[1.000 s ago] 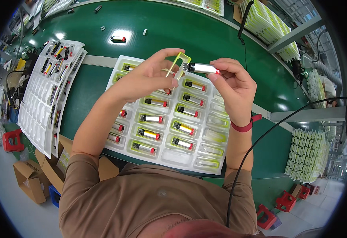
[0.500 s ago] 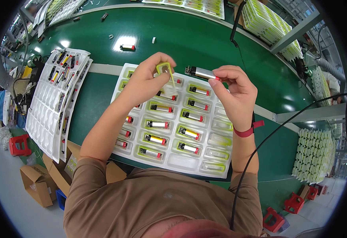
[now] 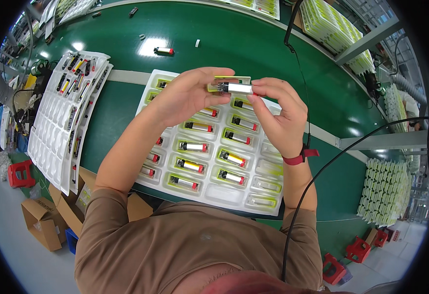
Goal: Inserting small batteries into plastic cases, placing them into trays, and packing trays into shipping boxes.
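Observation:
My left hand (image 3: 187,95) holds a clear plastic case with a yellow-green rim (image 3: 244,80) between thumb and fingers. Pinched in my right hand (image 3: 282,110) is a silver battery cell (image 3: 240,88) with a small dark circuit part at one end; its red end lies mostly behind my fingers. The cell overlaps the case's opening, and I cannot tell whether it sits inside. Below both hands lies a white moulded tray (image 3: 225,193). Several of its compartments hold similar cases with silver or yellow cells, while cases at its right side look cell-free.
A stack of white trays (image 3: 48,125) with loose cells stands at the left. One cell (image 3: 164,51) lies on the green bench (image 3: 234,39) beyond the tray. A black cable (image 3: 317,188) crosses by my right arm. Stacked trays (image 3: 385,191) and red stools (image 3: 358,250) are at the right.
My hands have come together. The cell has moved left to the case, which has turned from upright to roughly level. The tray appears slightly shifted in view.

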A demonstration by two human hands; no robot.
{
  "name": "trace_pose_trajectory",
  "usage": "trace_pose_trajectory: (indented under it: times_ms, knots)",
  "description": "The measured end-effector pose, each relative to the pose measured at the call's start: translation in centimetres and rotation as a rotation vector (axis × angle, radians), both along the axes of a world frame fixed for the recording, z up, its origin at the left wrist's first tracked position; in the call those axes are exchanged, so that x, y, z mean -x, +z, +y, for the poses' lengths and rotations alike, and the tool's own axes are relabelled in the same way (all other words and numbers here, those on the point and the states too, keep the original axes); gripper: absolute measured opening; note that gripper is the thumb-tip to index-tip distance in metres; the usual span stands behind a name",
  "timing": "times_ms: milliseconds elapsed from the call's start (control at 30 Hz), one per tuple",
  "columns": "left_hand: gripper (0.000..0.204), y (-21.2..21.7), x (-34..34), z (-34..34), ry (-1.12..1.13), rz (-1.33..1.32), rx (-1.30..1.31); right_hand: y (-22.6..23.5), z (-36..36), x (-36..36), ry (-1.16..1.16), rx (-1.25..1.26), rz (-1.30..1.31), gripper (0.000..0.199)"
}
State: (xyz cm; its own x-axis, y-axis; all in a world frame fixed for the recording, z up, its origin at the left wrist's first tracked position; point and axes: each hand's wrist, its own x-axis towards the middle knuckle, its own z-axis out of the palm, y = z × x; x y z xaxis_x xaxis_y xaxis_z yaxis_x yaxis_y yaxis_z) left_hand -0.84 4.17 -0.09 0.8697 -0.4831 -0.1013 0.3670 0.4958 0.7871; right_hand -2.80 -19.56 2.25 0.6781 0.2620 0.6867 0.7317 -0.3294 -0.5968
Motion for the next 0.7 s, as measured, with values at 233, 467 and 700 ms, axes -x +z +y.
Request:
trace_pose_trajectory:
  times_ms: [233,467,700]
  knots:
    - [0.054,0.4,0.4,-0.4,-0.07,-0.025,-0.001,-0.9,0.3,-0.6,-0.026,0.042,-0.022,0.019]
    - [0.051,0.4,0.7,-0.6,-0.059,-0.023,0.008,-1.8,0.8,-0.7,-0.049,0.059,-0.108,0.019]
    - [0.045,0.3,0.6,-0.4,-0.054,-0.052,-0.003,-2.0,0.7,-0.8,-0.053,0.157,-0.208,0.019]
